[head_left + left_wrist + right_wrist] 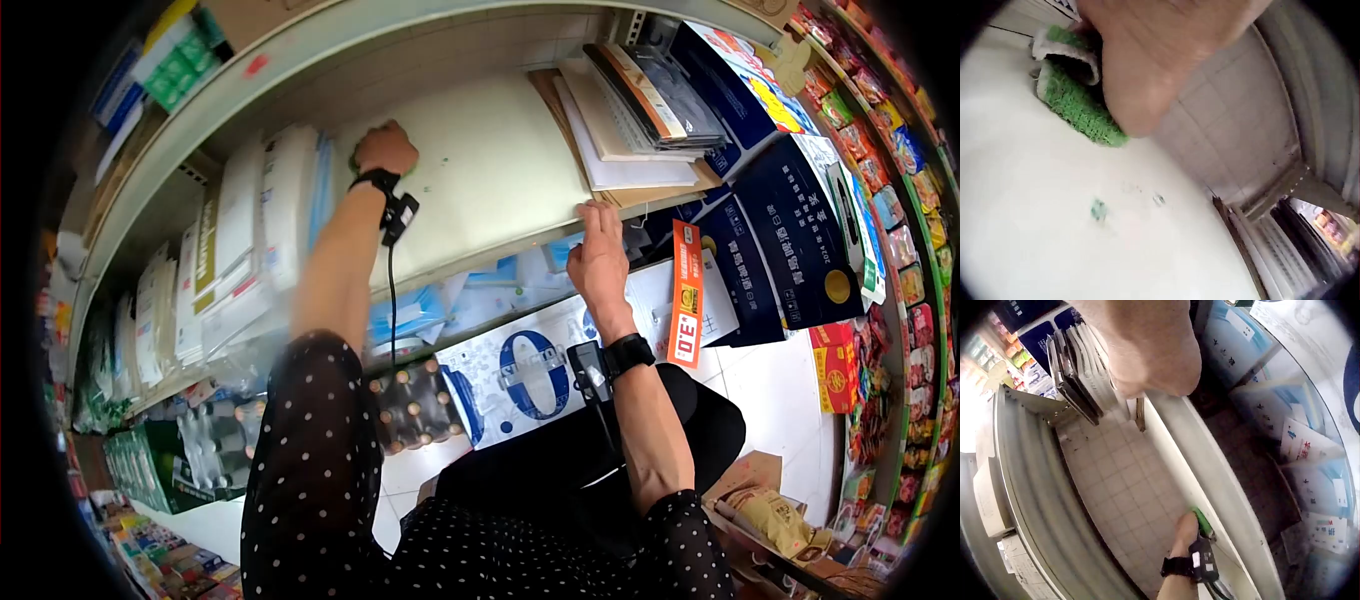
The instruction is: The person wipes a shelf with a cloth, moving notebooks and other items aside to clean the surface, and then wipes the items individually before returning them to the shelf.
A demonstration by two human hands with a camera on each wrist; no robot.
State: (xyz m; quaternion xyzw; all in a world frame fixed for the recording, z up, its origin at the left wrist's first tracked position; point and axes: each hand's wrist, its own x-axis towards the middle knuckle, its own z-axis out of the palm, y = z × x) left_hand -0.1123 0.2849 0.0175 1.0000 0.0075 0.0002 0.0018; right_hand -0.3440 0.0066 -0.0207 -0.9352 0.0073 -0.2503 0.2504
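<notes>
On the left part of the pale shelf board, my left hand holds a folded green cloth with a whitish backing. The cloth lies against the board under the curled fingers, which partly hide it. A few small green-dark smudges mark the board beside it. At the shelf's front edge, my right hand rests with fingers extended, fingertips right by a stack of papers and envelopes. Nothing shows in its grasp.
White plastic-wrapped packs stand on the shelf's left. Dark blue boxes are stacked at right, near an orange price strip. Blue-white packets fill the level below. A white carton and a bottle pack stand in front.
</notes>
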